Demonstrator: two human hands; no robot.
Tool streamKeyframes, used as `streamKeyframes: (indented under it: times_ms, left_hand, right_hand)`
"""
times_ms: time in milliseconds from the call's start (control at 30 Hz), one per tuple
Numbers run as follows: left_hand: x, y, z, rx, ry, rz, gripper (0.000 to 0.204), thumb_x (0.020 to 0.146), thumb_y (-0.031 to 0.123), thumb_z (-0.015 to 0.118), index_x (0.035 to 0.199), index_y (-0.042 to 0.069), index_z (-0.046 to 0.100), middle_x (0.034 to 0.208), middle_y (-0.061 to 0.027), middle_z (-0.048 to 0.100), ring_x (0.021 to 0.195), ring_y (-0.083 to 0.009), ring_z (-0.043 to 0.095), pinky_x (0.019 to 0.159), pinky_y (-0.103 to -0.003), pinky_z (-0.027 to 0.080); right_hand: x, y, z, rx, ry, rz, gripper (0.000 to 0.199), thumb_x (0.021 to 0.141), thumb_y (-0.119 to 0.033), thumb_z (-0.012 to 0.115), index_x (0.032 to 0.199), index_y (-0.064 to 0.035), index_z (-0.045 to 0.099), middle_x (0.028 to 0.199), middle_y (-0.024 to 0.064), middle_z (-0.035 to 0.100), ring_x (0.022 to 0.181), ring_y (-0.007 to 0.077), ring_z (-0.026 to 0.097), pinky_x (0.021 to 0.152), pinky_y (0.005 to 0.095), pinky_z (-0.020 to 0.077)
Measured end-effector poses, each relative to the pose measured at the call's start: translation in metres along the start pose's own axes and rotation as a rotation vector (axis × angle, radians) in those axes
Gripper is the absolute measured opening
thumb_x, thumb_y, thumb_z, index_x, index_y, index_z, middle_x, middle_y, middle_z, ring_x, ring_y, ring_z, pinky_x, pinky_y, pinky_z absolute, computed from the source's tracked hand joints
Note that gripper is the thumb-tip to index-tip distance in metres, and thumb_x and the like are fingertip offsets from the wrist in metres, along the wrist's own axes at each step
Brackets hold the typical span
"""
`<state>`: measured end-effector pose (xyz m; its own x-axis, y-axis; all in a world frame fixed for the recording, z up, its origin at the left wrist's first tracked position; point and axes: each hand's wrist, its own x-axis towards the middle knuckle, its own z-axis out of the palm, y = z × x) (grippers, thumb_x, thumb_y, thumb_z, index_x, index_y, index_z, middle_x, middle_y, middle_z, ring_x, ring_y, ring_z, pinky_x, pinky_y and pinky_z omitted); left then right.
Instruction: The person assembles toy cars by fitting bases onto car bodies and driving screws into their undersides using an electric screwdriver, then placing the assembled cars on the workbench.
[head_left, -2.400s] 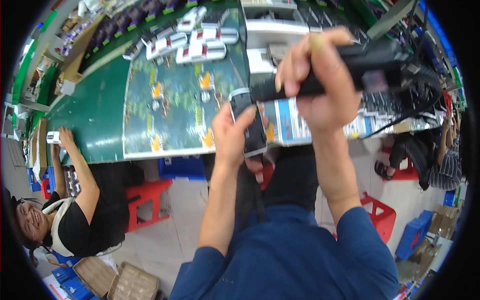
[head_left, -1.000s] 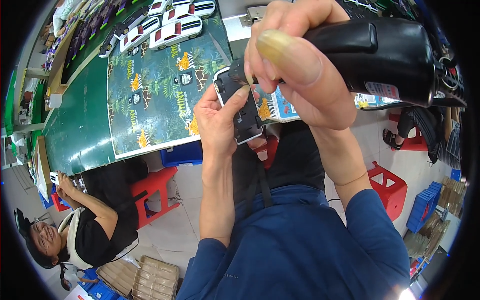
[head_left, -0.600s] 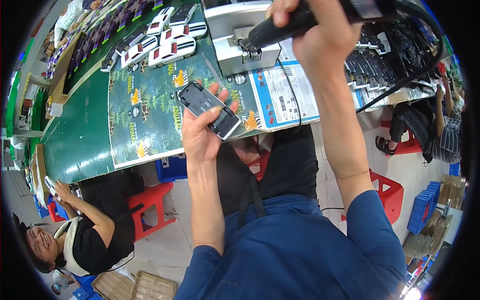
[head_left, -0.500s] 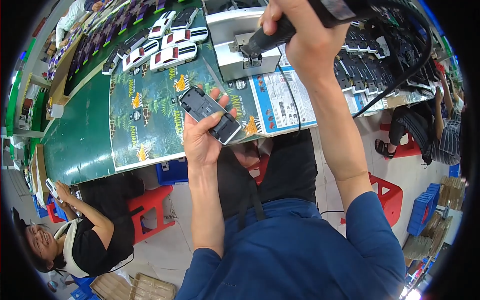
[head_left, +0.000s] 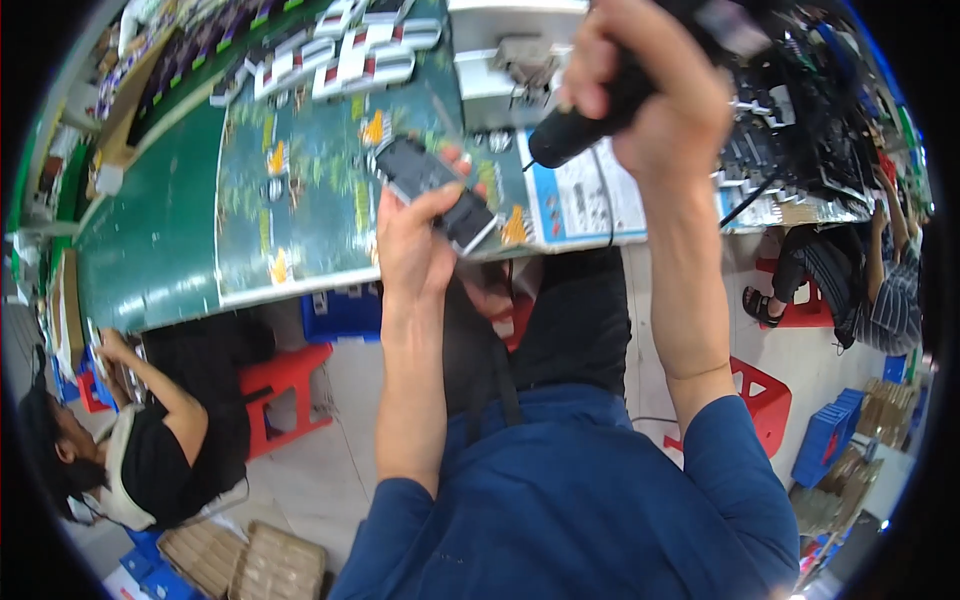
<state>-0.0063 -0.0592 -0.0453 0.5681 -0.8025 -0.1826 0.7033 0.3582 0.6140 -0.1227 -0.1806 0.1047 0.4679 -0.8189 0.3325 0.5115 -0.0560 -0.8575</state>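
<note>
My left hand [head_left: 412, 240] is closed around a toy car [head_left: 415, 168] turned underside up. The car's black base faces me, and my thumb presses along one end of it. My right hand [head_left: 672, 115] grips a black electric screwdriver [head_left: 572, 135]. Its thin bit points down toward the table, above a printed sheet [head_left: 575, 200] and apart from the car. Behind the tool stands a silver metal box [head_left: 490, 80] with a small bracket [head_left: 527, 58] on its front. Motion blurs the right hand and the tool.
White toy cars with black stripes [head_left: 365, 68] stand at the back left. Rows of black car bases [head_left: 765, 125] lie at the right. Dark cables cross the right side. A seated co-worker [head_left: 150, 440] is at the left, another [head_left: 890, 270] at the far right. Red stools [head_left: 285, 390] stand below.
My right hand has drawn the screwdriver away from the metal box's bracket, toward the right and nearer to me. The left hand still holds the car, and the whole view has shifted slightly.
</note>
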Motion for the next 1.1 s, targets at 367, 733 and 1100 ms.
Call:
streamKeyframes:
  times_ms: [367,733,1100]
  left_hand:
    - [0.004,-0.001,-0.001,-0.025,0.015,0.011,0.057,0.074,-0.015,0.059,0.126,0.002,0.043,0.118,-0.0200,0.060,0.106,-0.0297,0.064,0.083,-0.046,0.058]
    - [0.002,0.004,0.005,-0.031,0.048,-0.018,0.059,0.073,-0.016,0.059,0.127,0.002,0.044,0.117,-0.0197,0.061,0.105,-0.0297,0.064,0.083,-0.046,0.057]
    - [0.004,0.010,0.003,-0.076,0.084,-0.065,0.061,0.072,-0.017,0.057,0.128,0.004,0.048,0.117,-0.0156,0.061,0.106,-0.0271,0.062,0.083,-0.044,0.055]
  right_hand:
    - [-0.049,0.029,-0.008,-0.028,-0.348,-0.165,0.014,0.095,-0.016,0.049,0.089,-0.0032,0.050,0.067,0.0073,0.049,0.048,0.0143,0.049,0.053,0.0313,0.0469]
    - [-0.048,0.024,-0.009,0.024,-0.346,-0.205,0.015,0.094,-0.015,0.043,0.092,-0.0018,0.050,0.069,0.0071,0.050,0.049,0.0136,0.048,0.053,0.0319,0.0463]
    - [-0.050,0.041,-0.008,-0.001,-0.420,-0.139,0.015,0.088,-0.012,0.057,0.085,-0.0041,0.045,0.067,0.0070,0.049,0.048,0.0123,0.047,0.053,0.0292,0.0471]
